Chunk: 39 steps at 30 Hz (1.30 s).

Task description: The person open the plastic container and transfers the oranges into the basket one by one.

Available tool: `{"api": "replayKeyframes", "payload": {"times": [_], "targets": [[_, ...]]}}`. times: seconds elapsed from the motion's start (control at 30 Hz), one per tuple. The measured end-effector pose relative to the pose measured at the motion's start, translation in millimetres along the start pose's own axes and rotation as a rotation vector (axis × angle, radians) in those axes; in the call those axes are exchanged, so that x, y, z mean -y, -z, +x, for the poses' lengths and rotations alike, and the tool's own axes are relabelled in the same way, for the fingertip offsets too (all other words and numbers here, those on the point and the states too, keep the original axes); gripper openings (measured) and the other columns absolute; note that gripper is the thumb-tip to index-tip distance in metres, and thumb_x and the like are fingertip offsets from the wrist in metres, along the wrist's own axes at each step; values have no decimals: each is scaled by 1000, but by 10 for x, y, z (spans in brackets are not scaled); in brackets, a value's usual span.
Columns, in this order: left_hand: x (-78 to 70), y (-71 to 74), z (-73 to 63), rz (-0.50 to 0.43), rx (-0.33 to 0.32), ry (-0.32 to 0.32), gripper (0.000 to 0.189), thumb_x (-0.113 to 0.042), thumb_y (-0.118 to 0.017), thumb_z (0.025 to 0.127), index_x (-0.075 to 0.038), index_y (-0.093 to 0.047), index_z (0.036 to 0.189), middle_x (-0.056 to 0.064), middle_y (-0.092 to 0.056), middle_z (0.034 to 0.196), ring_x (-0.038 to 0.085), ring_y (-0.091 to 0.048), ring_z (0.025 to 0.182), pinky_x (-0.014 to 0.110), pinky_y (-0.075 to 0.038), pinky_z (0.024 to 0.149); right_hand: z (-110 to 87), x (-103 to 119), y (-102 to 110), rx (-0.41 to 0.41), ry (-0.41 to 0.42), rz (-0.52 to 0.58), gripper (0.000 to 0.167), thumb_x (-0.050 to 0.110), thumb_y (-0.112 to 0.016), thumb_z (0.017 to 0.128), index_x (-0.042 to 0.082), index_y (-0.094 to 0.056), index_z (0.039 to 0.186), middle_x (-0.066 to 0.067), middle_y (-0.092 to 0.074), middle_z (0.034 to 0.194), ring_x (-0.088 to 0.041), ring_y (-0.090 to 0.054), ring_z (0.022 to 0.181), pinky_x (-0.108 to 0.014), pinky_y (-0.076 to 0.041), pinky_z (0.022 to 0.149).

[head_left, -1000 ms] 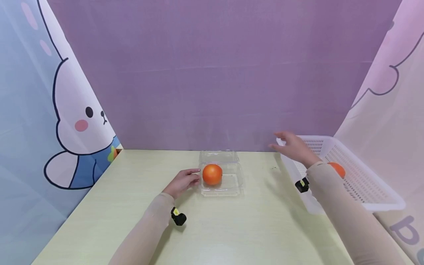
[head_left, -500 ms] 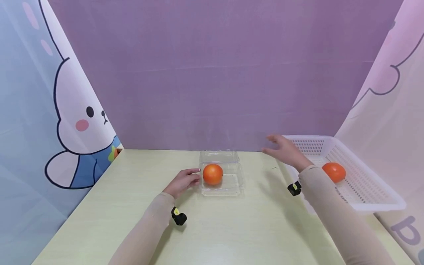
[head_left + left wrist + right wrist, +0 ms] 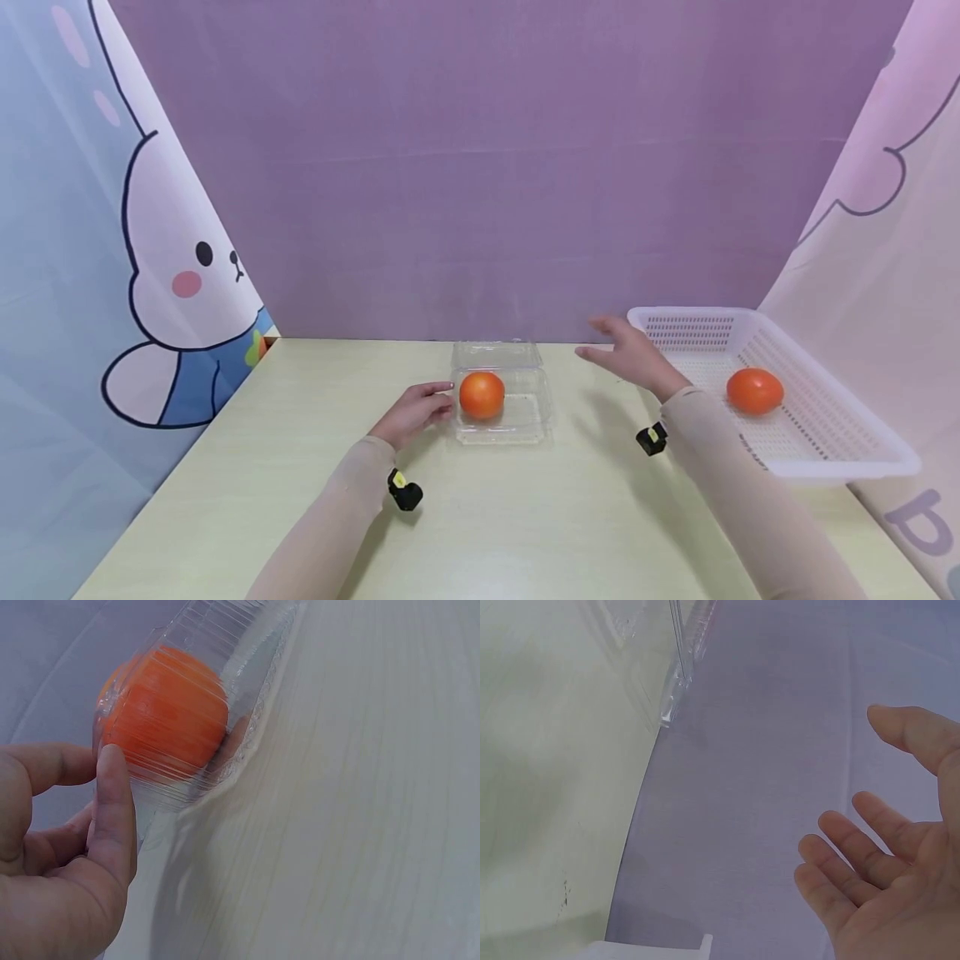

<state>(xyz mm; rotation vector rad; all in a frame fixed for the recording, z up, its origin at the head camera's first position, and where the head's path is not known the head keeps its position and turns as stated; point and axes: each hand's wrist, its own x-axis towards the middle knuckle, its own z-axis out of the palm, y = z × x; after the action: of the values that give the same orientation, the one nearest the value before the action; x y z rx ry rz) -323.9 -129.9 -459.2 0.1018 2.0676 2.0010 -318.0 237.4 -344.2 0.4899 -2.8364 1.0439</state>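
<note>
Near the basket [image 3: 817,392], right-hand grip [image 3: 632,358] now closer to the box [image 3: 528,408].

Clear container [image 3: 240,675] cropped at both wrist views' top

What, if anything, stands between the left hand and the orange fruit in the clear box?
Only the left side wall of the clear box: the left hand is outside it, the orange fruit inside. Nothing else visible stands in the way.
</note>
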Motion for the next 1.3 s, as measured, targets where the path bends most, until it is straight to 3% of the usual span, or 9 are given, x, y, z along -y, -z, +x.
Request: {"api": "replayKeyframes", "payload": {"times": [0.67,1.3], "targets": [[17,3,6,-20,6,-3,44,0,-56,99,9,-47,141,14,-63,106,14,-61,87,23,-54,81,53,15,-262,-13,64,29,67,31,-70,95,-3,-45,146,-24,-45,148,-42,-42,135,-57,-35,110],[-2,1,12,-1,5,12,44,-2,-55,100,7,-47,142,17,-62,115,16,-61,94,27,-54,89,86,121,-489,-9,79,92,61,25,-72,94,-4,-49,143,-23,-50,144,-43,-45,132,-57,-38,109]]}}
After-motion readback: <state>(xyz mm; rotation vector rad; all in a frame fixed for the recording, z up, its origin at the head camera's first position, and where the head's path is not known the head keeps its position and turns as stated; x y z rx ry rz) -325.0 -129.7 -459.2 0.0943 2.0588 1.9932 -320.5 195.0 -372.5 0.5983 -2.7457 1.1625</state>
